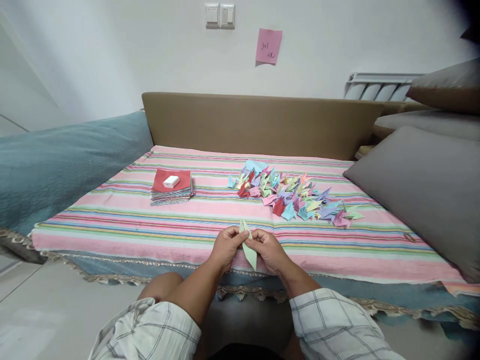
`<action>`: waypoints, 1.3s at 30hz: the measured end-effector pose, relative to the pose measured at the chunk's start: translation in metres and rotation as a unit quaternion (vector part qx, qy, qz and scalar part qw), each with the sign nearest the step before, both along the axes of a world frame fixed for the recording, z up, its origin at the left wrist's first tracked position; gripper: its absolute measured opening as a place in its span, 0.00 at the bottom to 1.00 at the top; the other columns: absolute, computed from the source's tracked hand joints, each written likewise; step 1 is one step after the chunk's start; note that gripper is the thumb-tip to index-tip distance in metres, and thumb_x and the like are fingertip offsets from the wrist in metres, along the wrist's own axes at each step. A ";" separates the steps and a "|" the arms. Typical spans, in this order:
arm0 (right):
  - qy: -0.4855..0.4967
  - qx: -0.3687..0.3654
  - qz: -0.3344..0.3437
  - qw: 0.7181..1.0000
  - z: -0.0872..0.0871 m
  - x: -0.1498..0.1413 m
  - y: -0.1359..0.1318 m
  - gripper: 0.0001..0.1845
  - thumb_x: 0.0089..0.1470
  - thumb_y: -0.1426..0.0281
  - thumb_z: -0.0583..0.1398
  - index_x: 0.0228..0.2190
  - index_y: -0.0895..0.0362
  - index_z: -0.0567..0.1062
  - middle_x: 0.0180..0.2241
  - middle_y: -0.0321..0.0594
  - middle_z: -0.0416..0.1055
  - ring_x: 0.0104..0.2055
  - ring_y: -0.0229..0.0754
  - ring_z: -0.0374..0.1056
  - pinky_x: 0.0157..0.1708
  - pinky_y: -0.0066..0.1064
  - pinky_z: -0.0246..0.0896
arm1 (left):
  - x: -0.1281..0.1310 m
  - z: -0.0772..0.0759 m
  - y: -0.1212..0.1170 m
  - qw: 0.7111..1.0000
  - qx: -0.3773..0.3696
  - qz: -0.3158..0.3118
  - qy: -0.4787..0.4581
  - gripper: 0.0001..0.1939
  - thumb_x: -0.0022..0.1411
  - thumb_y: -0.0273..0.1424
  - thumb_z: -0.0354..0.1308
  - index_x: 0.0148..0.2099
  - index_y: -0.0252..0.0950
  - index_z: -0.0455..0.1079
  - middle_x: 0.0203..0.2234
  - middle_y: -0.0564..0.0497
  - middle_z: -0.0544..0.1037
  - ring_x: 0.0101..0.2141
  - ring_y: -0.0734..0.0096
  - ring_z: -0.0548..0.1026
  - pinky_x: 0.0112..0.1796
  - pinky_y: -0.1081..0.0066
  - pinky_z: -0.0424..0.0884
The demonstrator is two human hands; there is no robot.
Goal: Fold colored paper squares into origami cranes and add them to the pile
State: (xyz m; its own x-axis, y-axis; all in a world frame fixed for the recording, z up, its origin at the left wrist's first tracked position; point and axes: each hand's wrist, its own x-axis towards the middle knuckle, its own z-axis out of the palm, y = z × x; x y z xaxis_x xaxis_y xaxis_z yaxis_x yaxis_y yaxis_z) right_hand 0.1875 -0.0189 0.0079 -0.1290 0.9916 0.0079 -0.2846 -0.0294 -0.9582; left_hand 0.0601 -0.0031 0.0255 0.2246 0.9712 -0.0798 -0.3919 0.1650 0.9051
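Folded green paper (251, 255) over striped cloth (142, 225), near its front edge.
Your left hand (226, 245) and right hand (269, 248) pinch it, thumbs on top, fingers narrow. You have striped cloth between hands and paper cranes (285, 196); 1 paper stack (172, 196) well apart, left. Grey cushion (416, 185) bounds right, brown backrest (255, 125) rear, white wall (157, 50) beyond.

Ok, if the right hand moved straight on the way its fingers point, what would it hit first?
The right hand would meet the light-green folded paper it pinches, then probably the left hand; depth is unclear.
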 end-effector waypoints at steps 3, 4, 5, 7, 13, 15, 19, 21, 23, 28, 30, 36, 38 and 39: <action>-0.008 0.008 -0.005 1.000 -0.004 -0.001 0.001 0.16 0.39 0.61 0.67 0.21 0.57 0.68 0.19 0.29 0.65 0.23 0.32 0.58 0.26 0.26 0.52 | 0.001 0.000 -0.001 1.000 -0.010 0.014 -0.012 0.15 0.38 0.34 0.70 0.22 0.32 0.67 0.15 0.56 0.70 0.18 0.80 0.65 0.23 0.77 0.60; -0.003 0.011 -0.003 1.000 -0.005 -0.002 0.001 0.15 0.39 0.61 0.67 0.22 0.57 0.68 0.20 0.30 0.66 0.24 0.33 0.58 0.27 0.26 0.52 | 0.002 0.000 -0.002 1.000 -0.016 0.014 -0.019 0.15 0.37 0.35 0.70 0.21 0.32 0.67 0.15 0.56 0.71 0.18 0.80 0.65 0.23 0.77 0.60; 0.001 0.014 0.000 1.000 -0.005 -0.003 0.001 0.15 0.39 0.61 0.67 0.23 0.57 0.69 0.21 0.30 0.66 0.25 0.33 0.59 0.28 0.27 0.53 | 0.002 0.000 -0.002 0.999 -0.021 0.014 -0.025 0.15 0.37 0.35 0.70 0.21 0.32 0.67 0.15 0.56 0.71 0.18 0.80 0.65 0.23 0.77 0.60; -0.004 0.018 0.007 1.000 -0.004 -0.003 0.000 0.15 0.40 0.60 0.66 0.24 0.57 0.70 0.22 0.31 0.66 0.25 0.34 0.59 0.28 0.27 0.53 | 0.003 0.001 -0.003 0.999 -0.029 0.016 -0.034 0.16 0.37 0.35 0.70 0.21 0.32 0.66 0.14 0.56 0.70 0.18 0.80 0.65 0.23 0.76 0.60; -0.080 0.036 -0.006 0.996 -0.004 -0.001 0.000 0.17 0.41 0.58 0.65 0.19 0.58 0.67 0.19 0.29 0.61 0.22 0.32 0.53 0.24 0.26 0.48 | 0.001 0.004 -0.001 0.998 -0.043 0.005 -0.047 0.18 0.36 0.35 0.70 0.21 0.33 0.64 0.14 0.58 0.68 0.17 0.81 0.64 0.22 0.77 0.60; -0.092 0.045 -0.002 0.995 -0.006 0.000 0.001 0.17 0.42 0.59 0.64 0.19 0.58 0.67 0.19 0.30 0.61 0.22 0.32 0.53 0.24 0.25 0.48 | 0.000 0.005 -0.001 0.998 -0.042 -0.001 -0.052 0.18 0.35 0.35 0.71 0.23 0.32 0.66 0.15 0.58 0.69 0.18 0.81 0.65 0.23 0.77 0.61; -0.113 0.057 -0.004 0.992 -0.008 0.001 0.001 0.17 0.42 0.58 0.64 0.19 0.57 0.67 0.19 0.30 0.60 0.22 0.32 0.52 0.23 0.25 0.48 | -0.001 0.007 0.001 0.999 -0.030 0.011 -0.043 0.19 0.34 0.35 0.71 0.22 0.32 0.65 0.15 0.57 0.68 0.17 0.81 0.64 0.22 0.77 0.60; -0.127 0.063 -0.008 0.990 -0.008 0.000 0.001 0.17 0.43 0.58 0.63 0.19 0.57 0.67 0.18 0.29 0.58 0.22 0.32 0.51 0.22 0.25 0.46 | -0.001 0.006 0.002 0.999 -0.027 0.021 -0.038 0.19 0.34 0.35 0.71 0.20 0.33 0.63 0.13 0.58 0.66 0.16 0.83 0.62 0.20 0.78 0.57; -0.142 0.068 -0.012 0.987 -0.007 -0.001 0.001 0.17 0.43 0.58 0.63 0.19 0.57 0.67 0.18 0.28 0.58 0.21 0.32 0.51 0.22 0.25 0.46 | -0.002 0.005 0.002 0.999 -0.030 0.030 -0.032 0.21 0.34 0.36 0.71 0.18 0.33 0.61 0.11 0.60 0.63 0.15 0.84 0.59 0.19 0.78 0.54; -0.135 0.062 0.001 0.989 -0.003 -0.002 -0.002 0.15 0.43 0.59 0.63 0.20 0.57 0.68 0.18 0.29 0.60 0.21 0.32 0.52 0.22 0.25 0.46 | -0.004 0.004 0.005 0.998 -0.041 0.043 -0.016 0.23 0.35 0.39 0.70 0.17 0.33 0.58 0.09 0.61 0.59 0.14 0.85 0.56 0.18 0.79 0.51; -0.123 0.050 0.012 0.991 -0.001 -0.003 -0.003 0.16 0.43 0.58 0.63 0.20 0.57 0.68 0.18 0.30 0.61 0.21 0.32 0.53 0.22 0.25 0.47 | -0.004 0.003 0.006 0.998 -0.033 0.057 -0.002 0.24 0.37 0.41 0.69 0.17 0.34 0.58 0.09 0.60 0.59 0.13 0.85 0.55 0.18 0.78 0.50; -0.128 0.034 0.022 0.991 0.000 -0.004 -0.005 0.17 0.40 0.57 0.65 0.20 0.57 0.68 0.18 0.29 0.61 0.21 0.32 0.53 0.22 0.25 0.47 | -0.004 0.002 0.007 0.995 -0.007 0.100 0.004 0.27 0.37 0.41 0.69 0.16 0.34 0.52 0.10 0.61 0.57 0.14 0.85 0.55 0.18 0.79 0.50; -0.106 0.024 0.018 0.994 0.000 -0.005 -0.004 0.17 0.40 0.57 0.65 0.20 0.57 0.69 0.19 0.30 0.63 0.21 0.33 0.54 0.23 0.26 0.48 | -0.006 0.003 0.008 0.997 -0.023 0.072 0.007 0.25 0.39 0.45 0.67 0.18 0.34 0.56 0.10 0.61 0.58 0.14 0.85 0.55 0.17 0.79 0.49; -0.086 0.018 0.017 0.996 0.000 -0.005 -0.004 0.17 0.40 0.57 0.65 0.20 0.57 0.70 0.19 0.31 0.64 0.22 0.33 0.56 0.24 0.26 0.49 | -0.008 0.004 0.009 0.998 -0.033 0.048 0.013 0.24 0.41 0.47 0.65 0.19 0.34 0.58 0.11 0.60 0.59 0.14 0.85 0.55 0.17 0.79 0.49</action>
State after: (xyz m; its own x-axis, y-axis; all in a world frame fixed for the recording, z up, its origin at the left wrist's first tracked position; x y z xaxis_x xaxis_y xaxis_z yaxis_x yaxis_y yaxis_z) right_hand 0.1827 -0.0231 0.0077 -0.1649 0.9862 0.0181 -0.1155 -0.0011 -0.9933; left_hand 0.0525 0.0056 0.0295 0.1281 0.9805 -0.1493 -0.3862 0.1879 0.9031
